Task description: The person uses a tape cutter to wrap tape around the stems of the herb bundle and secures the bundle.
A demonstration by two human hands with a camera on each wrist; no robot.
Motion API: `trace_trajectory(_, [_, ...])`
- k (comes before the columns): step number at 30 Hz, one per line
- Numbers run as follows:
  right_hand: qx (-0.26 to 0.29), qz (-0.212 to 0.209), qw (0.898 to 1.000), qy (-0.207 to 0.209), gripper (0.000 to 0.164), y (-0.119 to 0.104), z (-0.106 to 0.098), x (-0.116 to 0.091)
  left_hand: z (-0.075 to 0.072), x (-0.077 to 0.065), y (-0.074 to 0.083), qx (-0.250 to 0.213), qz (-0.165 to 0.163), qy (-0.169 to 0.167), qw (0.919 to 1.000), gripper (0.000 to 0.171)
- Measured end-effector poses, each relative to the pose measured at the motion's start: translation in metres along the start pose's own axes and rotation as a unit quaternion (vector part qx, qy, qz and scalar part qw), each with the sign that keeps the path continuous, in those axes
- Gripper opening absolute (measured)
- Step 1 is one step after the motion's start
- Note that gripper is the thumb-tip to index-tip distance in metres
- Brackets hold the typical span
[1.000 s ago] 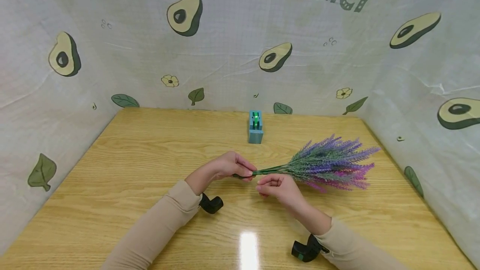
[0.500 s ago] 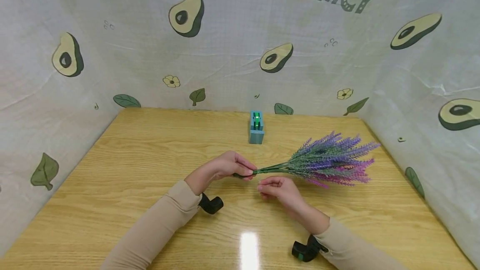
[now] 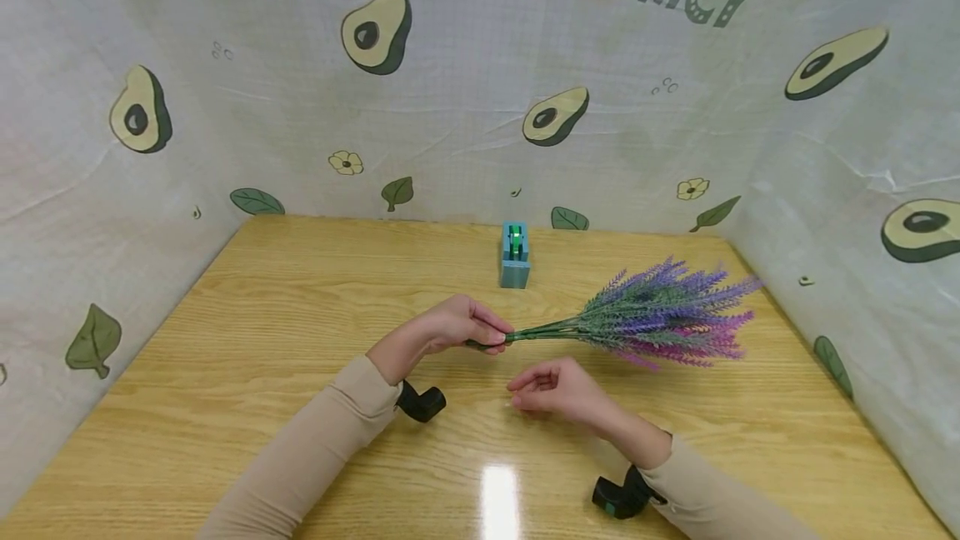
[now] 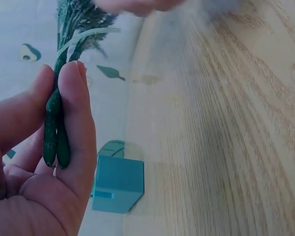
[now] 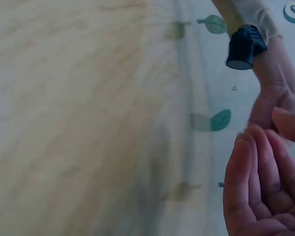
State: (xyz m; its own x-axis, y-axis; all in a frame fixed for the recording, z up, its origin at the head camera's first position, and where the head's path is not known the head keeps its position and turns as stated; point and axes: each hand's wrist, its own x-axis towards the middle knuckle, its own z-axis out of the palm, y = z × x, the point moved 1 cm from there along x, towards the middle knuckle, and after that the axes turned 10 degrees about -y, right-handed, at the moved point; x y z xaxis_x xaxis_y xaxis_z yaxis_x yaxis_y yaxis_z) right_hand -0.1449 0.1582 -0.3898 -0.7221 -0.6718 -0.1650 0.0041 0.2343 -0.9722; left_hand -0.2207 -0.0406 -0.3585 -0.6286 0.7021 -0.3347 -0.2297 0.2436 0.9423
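Between the thumb and fingers of my left hand (image 3: 450, 330) are the green stem ends of a bunch of artificial lavender (image 3: 663, 311). Its purple and pink flower heads point to the right, over the table. In the left wrist view, a narrow pale strip (image 4: 91, 34) crosses the stems (image 4: 51, 125) just beyond the fingertips, one end sticking out. My right hand (image 3: 558, 390) is below the stems in the head view, apart from them. The right wrist view shows its fingers (image 5: 238, 167) loosely bent and the thumb away from them, holding nothing.
A blue tape dispenser (image 3: 514, 265) with a green core stands at the back middle of the wooden table (image 3: 300, 290). A white cloth (image 3: 450, 107) printed with avocados and leaves encloses the back and sides. Each wrist wears a black camera mount (image 3: 422, 402).
My right hand has drawn back from the stems toward me, its thumb and fingers parting. The left hand keeps its grip, and the lavender has risen slightly.
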Motion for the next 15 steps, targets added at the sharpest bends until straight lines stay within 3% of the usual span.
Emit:
trace_trajectory(3, [-0.095, -0.07, 0.993, -0.014, 0.019, -0.02, -0.007, -0.002, 0.0, 0.001, -0.001, 0.0, -0.001, -0.002, 1.0, 0.022])
trace_trajectory(7, [-0.217, -0.139, 0.966, 0.005, 0.011, -0.05, -0.021, -0.004, 0.001, 0.002, -0.003, 0.003, 0.0, -0.007, 1.0, 0.022])
trace_trajectory(12, [-0.367, -0.153, 0.917, 0.027, 0.011, -0.071, -0.041, 0.005, 0.001, 0.004, -0.005, 0.008, 0.001, -0.011, 0.9999, 0.021])
trace_trajectory(15, [-0.41, -0.132, 0.902, 0.0, 0.016, -0.07, -0.049, 0.013, 0.002, 0.005, -0.005, 0.01, 0.001, -0.012, 0.9999, 0.021])
